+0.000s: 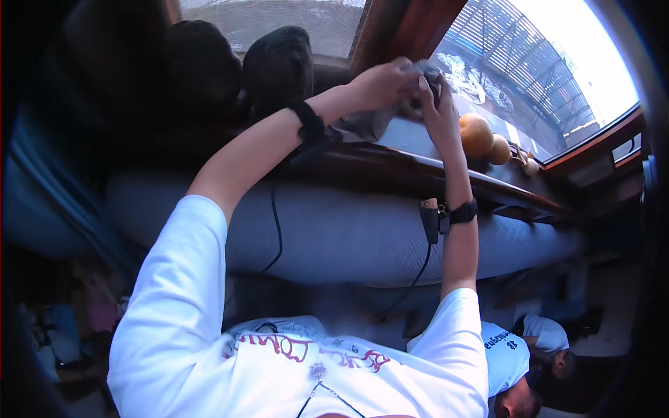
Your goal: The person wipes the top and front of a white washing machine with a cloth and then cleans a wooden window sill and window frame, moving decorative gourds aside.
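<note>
Both my hands are raised together at the window sill (402, 138). My left hand (384, 83) reaches in from the left, its fingers meeting a small dark-and-grey object (429, 73) that is blurred and partly covered. My right hand (440, 107) has its thumb and fingers around the same object from the near side. What the object is, I cannot tell. Below my left hand a grey item (368, 125) rests on the sill. Just right of my right wrist lies an orange-tan bottle gourd (476, 137).
Smaller gourds (530, 166) lie farther right along the sill. Two large dark rounded objects (279, 65) stand at the left by the window. A pale padded surface (334, 224) stretches below the sill. Black cables (277, 230) hang from my wrist devices. Two people (504, 355) are at lower right.
</note>
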Demonstrator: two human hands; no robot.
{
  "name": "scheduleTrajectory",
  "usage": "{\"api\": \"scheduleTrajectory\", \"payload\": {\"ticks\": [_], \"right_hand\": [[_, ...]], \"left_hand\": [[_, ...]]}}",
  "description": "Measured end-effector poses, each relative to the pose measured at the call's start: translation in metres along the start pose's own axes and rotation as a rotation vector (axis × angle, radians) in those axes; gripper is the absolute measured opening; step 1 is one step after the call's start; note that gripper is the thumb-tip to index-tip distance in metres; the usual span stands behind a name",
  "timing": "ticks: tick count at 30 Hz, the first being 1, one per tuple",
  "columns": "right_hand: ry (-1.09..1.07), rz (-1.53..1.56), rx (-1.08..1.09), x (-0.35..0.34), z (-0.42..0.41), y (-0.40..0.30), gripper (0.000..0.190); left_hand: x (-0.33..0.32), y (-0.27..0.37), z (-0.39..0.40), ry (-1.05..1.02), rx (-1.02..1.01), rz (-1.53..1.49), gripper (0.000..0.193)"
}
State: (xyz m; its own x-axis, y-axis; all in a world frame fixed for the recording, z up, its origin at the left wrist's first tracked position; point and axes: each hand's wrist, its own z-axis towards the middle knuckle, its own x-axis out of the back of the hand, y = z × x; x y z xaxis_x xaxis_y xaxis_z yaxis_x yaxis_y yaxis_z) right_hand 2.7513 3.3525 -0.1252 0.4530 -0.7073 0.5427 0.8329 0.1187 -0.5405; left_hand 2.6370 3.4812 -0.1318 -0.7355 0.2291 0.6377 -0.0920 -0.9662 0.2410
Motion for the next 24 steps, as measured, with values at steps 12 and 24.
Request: {"api": "scheduleTrajectory", "payload": {"ticks": [12, 24], "right_hand": [[-1.196, -0.355, -0.021, -0.066, 0.04, 0.044, 0.069], [-1.127, -0.379, -0.219, -0.078, 0.022, 0.121, 0.081]], "left_hand": [[0.005, -0.023, -0.006, -0.955, 0.317, 0.034, 0.036], [0.024, -0.042, -0.011, -0.794, 0.609, -0.149, 0.037]]}}
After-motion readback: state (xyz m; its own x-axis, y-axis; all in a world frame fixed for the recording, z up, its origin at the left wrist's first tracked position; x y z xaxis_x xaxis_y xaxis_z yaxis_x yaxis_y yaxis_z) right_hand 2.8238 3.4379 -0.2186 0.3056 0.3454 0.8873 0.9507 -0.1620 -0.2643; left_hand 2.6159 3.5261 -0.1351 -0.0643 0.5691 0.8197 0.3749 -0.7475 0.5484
